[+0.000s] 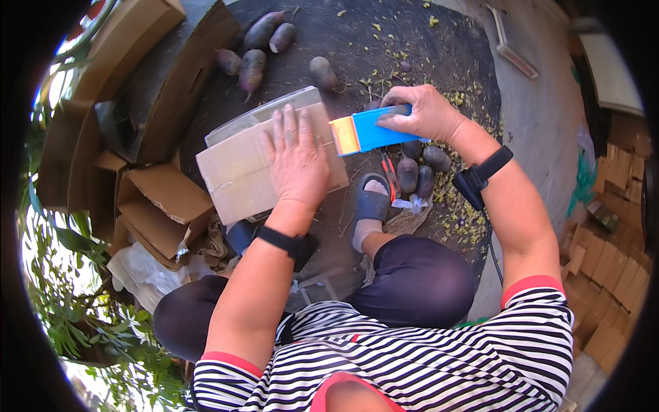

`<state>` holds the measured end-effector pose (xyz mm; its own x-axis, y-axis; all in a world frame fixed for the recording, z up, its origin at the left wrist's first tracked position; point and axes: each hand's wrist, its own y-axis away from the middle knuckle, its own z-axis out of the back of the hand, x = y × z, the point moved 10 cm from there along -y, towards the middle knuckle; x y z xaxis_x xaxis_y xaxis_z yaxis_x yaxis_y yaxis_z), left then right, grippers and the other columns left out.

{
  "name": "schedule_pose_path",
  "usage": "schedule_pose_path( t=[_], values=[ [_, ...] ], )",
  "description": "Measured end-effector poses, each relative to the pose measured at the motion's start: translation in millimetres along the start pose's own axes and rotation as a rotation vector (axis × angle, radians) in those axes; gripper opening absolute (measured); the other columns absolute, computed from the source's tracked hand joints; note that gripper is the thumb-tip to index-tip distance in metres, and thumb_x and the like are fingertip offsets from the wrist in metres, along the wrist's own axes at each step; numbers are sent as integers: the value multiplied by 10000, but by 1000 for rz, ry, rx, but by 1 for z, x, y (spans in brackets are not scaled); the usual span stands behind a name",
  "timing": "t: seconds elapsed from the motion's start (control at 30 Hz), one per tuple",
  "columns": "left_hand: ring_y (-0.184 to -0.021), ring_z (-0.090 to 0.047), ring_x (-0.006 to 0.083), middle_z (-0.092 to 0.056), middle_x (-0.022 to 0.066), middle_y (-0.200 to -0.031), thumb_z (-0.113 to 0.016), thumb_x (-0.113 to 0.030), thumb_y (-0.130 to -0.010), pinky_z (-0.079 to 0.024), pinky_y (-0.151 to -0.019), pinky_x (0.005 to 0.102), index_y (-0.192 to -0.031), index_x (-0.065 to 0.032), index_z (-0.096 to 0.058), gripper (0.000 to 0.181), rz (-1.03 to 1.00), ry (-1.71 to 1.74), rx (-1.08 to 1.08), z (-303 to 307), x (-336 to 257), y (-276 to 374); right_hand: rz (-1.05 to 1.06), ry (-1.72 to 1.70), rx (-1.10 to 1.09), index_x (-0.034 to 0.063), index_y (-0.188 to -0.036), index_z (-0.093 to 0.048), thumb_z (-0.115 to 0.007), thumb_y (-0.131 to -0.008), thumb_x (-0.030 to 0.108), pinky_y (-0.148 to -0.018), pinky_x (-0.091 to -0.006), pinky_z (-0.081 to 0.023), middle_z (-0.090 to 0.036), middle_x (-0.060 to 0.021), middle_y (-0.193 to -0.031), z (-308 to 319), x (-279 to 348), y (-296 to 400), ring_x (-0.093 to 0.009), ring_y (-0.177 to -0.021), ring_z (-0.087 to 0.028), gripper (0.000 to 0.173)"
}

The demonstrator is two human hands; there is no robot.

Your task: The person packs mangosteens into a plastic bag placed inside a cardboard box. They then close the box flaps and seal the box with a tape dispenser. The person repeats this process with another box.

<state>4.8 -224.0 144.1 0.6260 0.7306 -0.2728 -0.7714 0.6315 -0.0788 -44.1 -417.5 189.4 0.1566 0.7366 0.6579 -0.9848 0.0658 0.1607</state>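
My left hand (298, 159) lies flat on top of a cardboard box (234, 177), fingers spread, with nothing grasped. A seam and a strip of clear tape run across the box's near part. Beyond my fingertips a greyer cardboard panel (247, 123) juts out at the far side. In my right hand (419, 113), pinched between thumb and fingers, is a blue hand-held tape dispenser (383, 129). Its orange, toothed end (345, 136) points left and sits right beside the box's right edge; whether it touches cannot be told.
Dark purple root vegetables (252, 69) lie beyond the box, others (408, 175) below my right hand. An orange-red-handled tool (389, 175) lies near my sandal (371, 206). Open cardboard boxes (165, 201) and clear plastic (149, 273) are at left, stacked cartons (607, 268) at right.
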Motion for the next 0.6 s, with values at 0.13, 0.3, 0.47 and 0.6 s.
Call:
schedule_pose_path(
  t=[0.13, 0.3, 0.47, 0.6],
  values=[
    [-1479, -210, 334, -302, 153, -1569, -513, -255, -956, -114, -1193, 530, -1464, -62, -392, 557, -52, 1, -1, 0, -5, 0, -34, 53, -21, 51, -942, -701, -781, -753, 261, -713, -323, -544, -708, -121, -819, 27, -51, 29, -212, -741, -693, 293],
    [-1472, -222, 350, -311, 163, -1563, -507, -232, -950, -119, -1190, 529, -1463, -59, -395, 552, -57, -53, 9, -1, -7, 3, 36, 183, -83, 86, -927, -699, -744, -765, 371, -657, -381, -538, -687, -128, -771, 33, -90, 49, -313, -709, -682, 331],
    [-1454, -256, 370, -338, 167, -1550, -450, -183, -979, -143, -1179, 530, -1460, -48, -396, 503, -113, -60, -16, -2, -16, -1, -71, 20, -75, 70, -952, -706, -751, -764, 409, -692, -366, -537, -685, -144, -800, 1, -123, 50, -285, -731, -674, 390],
    [-1454, -255, 373, -336, 168, -1552, -437, -176, -985, -143, -1177, 532, -1470, -53, -388, 503, -114, -87, -18, -2, -13, 1, -67, -45, -108, 64, -944, -707, -764, -767, 351, -714, -327, -539, -698, -106, -818, 17, -133, 66, -208, -745, -677, 342]
  ],
)
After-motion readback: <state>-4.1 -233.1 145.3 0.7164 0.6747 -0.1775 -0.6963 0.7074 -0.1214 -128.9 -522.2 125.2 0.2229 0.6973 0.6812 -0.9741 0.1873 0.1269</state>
